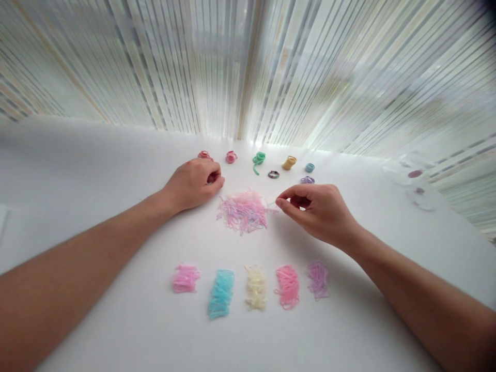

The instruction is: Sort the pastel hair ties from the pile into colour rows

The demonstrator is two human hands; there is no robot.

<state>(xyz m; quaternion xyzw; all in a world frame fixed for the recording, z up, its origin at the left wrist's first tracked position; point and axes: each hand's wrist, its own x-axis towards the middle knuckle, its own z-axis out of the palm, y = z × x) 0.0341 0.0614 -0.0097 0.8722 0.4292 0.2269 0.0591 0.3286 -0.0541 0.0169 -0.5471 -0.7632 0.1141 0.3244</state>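
Observation:
A loose pile of pastel rubber bands (pixel 244 211), mostly pink, lilac and white, lies on the white table between my hands. My right hand (pixel 315 209) is at the pile's right side, thumb and forefinger pinched on a thin pale rubber band (pixel 272 203) that stretches toward the pile. My left hand (pixel 196 183) rests at the upper left of the pile with its fingers curled in. Whatever those fingers may hold is hidden. Nearer me lie sorted bunches of bands: pink (pixel 186 279), blue (pixel 221 293), cream (pixel 256 289), deeper pink (pixel 288 287) and lilac (pixel 318 280).
Along the back are red (pixel 204 154), pink (pixel 231 157), green (pixel 259 160), gold (pixel 289 163), blue (pixel 309 168) and purple coils (pixel 307 180), with a beaded ring (pixel 273 174). Clear plastic pieces (pixel 420 199) lie far right. A striped string curtain (pixel 220 67) hangs behind the table (pixel 135 310).

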